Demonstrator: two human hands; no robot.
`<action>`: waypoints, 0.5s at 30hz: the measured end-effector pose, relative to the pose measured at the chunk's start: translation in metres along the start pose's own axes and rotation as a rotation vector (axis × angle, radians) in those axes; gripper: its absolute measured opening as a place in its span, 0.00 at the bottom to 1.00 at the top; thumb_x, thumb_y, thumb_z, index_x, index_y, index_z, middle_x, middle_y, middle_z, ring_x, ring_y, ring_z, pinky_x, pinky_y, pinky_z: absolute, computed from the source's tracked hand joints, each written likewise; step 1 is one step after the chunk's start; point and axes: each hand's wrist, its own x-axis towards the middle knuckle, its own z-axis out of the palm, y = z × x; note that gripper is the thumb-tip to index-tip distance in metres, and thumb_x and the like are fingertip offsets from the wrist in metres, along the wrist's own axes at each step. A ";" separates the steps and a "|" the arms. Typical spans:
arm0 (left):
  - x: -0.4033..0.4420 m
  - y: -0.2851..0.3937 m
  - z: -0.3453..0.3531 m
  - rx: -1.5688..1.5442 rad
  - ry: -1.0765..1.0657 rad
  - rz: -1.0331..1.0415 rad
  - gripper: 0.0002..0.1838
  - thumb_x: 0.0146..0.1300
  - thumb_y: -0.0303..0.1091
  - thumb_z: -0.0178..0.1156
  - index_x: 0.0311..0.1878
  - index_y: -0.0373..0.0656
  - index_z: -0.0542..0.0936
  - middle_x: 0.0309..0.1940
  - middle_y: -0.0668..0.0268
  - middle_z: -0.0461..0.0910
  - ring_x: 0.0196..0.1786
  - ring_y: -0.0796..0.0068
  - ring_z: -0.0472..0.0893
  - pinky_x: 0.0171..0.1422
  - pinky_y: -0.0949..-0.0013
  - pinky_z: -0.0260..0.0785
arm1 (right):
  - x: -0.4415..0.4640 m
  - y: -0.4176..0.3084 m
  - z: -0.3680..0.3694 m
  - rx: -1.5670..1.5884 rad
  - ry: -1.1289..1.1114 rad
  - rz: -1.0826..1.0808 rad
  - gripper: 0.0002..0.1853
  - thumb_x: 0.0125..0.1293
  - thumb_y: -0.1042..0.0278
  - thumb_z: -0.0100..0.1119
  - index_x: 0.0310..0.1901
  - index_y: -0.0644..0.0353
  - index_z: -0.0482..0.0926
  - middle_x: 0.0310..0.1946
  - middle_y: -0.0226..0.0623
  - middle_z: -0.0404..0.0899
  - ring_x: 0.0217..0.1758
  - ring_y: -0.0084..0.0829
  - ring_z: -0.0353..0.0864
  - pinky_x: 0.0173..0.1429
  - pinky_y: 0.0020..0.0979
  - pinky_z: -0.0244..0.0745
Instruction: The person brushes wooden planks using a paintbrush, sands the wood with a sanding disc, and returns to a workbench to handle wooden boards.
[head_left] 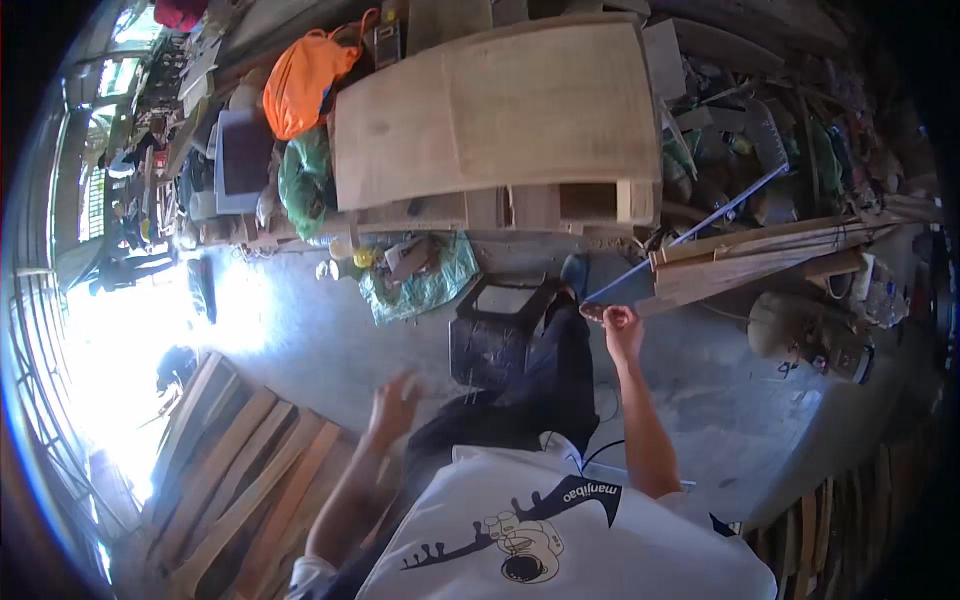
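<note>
My left hand (394, 408) hangs in the air over the floor, to the left of my legs. Motion blurs it a little, but its fingers look apart with nothing in them. My right hand (622, 333) is closed with curled fingers beside my knee, around the brown end piece (592, 312) of a long thin bluish strip (690, 236). From there the strip slants up and right, past stacked boards; its exact kind cannot be made out. Between my hands stands a black plastic stool (490, 345), partly behind my leg.
A large pale wooden panel (500, 110) lies across the bench ahead. Long boards (760, 255) jut in from the right, near a dusty rounded machine (790, 325). More planks (240, 480) lie at lower left. A green sack (420, 290) rests on the floor.
</note>
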 end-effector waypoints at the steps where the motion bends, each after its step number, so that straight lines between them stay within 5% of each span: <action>1: 0.006 -0.004 0.015 -0.049 -0.046 -0.070 0.20 0.69 0.43 0.56 0.55 0.39 0.80 0.52 0.46 0.80 0.57 0.48 0.79 0.60 0.56 0.71 | 0.015 0.001 -0.002 0.002 -0.013 0.017 0.07 0.62 0.68 0.66 0.38 0.62 0.81 0.27 0.33 0.83 0.28 0.22 0.82 0.35 0.25 0.77; 6: 0.054 0.014 0.027 -0.213 -0.203 -0.330 0.20 0.69 0.45 0.55 0.54 0.41 0.80 0.48 0.47 0.81 0.53 0.48 0.80 0.57 0.56 0.72 | 0.065 0.018 0.001 0.201 0.000 0.150 0.05 0.63 0.72 0.60 0.38 0.63 0.80 0.27 0.34 0.81 0.21 0.22 0.78 0.23 0.24 0.72; 12: 0.127 0.005 0.034 -0.208 -0.051 -0.119 0.19 0.71 0.45 0.52 0.54 0.42 0.81 0.46 0.50 0.83 0.51 0.47 0.81 0.54 0.56 0.72 | 0.069 0.025 0.010 0.129 -0.138 0.344 0.07 0.67 0.72 0.54 0.37 0.64 0.81 0.25 0.36 0.80 0.16 0.21 0.75 0.19 0.23 0.68; 15: 0.150 -0.012 0.032 -0.439 -0.029 -0.205 0.20 0.72 0.44 0.50 0.54 0.40 0.80 0.46 0.57 0.84 0.48 0.57 0.84 0.52 0.60 0.75 | 0.063 0.014 0.019 0.138 -0.169 0.449 0.07 0.67 0.71 0.55 0.39 0.64 0.81 0.28 0.35 0.82 0.20 0.21 0.78 0.21 0.22 0.71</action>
